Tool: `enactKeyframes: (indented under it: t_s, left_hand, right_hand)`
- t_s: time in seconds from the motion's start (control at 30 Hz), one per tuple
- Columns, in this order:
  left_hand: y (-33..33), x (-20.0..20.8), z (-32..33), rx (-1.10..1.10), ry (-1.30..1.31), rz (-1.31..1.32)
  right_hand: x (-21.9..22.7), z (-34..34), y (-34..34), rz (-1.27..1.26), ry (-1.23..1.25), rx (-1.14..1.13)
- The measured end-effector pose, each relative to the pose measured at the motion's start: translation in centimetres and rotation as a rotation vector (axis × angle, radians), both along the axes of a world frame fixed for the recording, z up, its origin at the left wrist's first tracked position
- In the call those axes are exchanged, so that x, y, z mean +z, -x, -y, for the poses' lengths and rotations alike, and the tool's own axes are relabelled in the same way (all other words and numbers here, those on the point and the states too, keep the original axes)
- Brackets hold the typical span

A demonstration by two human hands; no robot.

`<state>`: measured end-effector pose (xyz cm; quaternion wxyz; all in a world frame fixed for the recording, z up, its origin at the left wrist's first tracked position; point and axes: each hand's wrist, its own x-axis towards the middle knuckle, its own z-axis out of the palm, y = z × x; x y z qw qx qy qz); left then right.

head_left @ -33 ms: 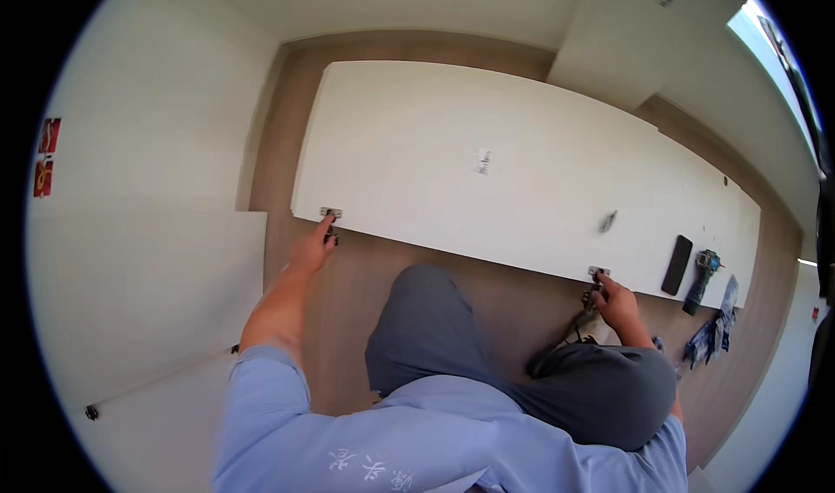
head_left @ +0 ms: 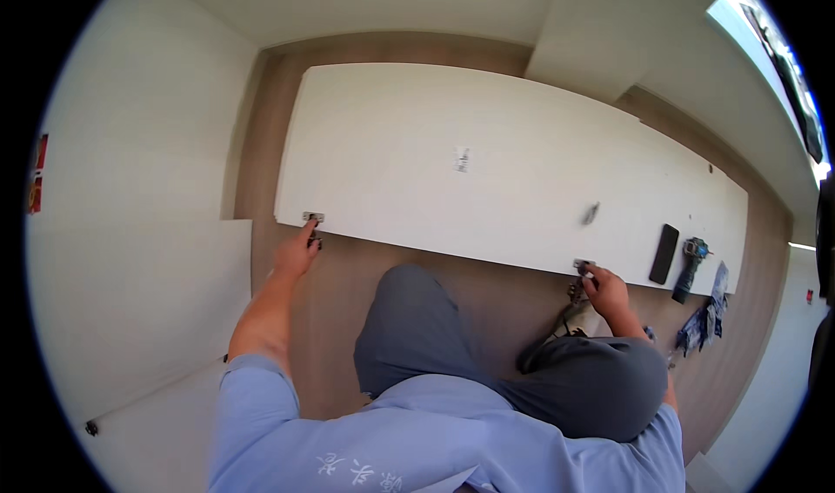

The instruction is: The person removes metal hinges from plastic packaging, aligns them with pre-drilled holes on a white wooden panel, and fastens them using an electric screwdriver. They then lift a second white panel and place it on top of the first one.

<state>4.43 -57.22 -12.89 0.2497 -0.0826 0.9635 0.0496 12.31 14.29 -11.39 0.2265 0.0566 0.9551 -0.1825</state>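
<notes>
A long white panel (head_left: pixel 391 136) lies flat on the wood-look floor in front of me. Two metal hinges sit at its near edge. At the left hinge (head_left: pixel 313 218), my left hand (head_left: pixel 296 254) has its index finger laid on the metal, the other fingers curled by the hinge arm below the edge. My right hand (head_left: pixel 607 291) is closed at the right hinge (head_left: pixel 584 265), fingertips pinching it; the hand partly covers the hinge arm.
On the panel's right part lie a dark phone (head_left: pixel 664 254), a cordless drill (head_left: pixel 691 267) and a small clear packet (head_left: pixel 591 214). Patterned gloves (head_left: pixel 703 319) hang by its right end. White panels (head_left: pixel 148 293) stand at left. My bent knees and shoe are close to the near edge.
The whole view has shifted slightly, so the panel appears farther left. Both hands stay at the same hinges; my right fingers have moved a little.
</notes>
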Motion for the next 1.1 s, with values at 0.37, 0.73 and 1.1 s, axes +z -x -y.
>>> enactKeyframes:
  t_s: [0.37,0.73,1.1]
  left_hand:
    - [-1.8,5.1,-16.2,0.184,-0.518,-0.14]
    - [-9.5,9.3,-27.3,-0.466,-0.494,-0.213]
    - [-8.6,7.5,-28.0,-0.318,-0.362,-0.163]
  right_hand:
    - [-0.3,0.7,10.1,-0.215,-0.171,0.228]
    - [1.2,-12.5,11.3,-0.259,-0.069,-0.17]
    - [24.6,-14.8,34.6,-0.695,0.24,-0.21]
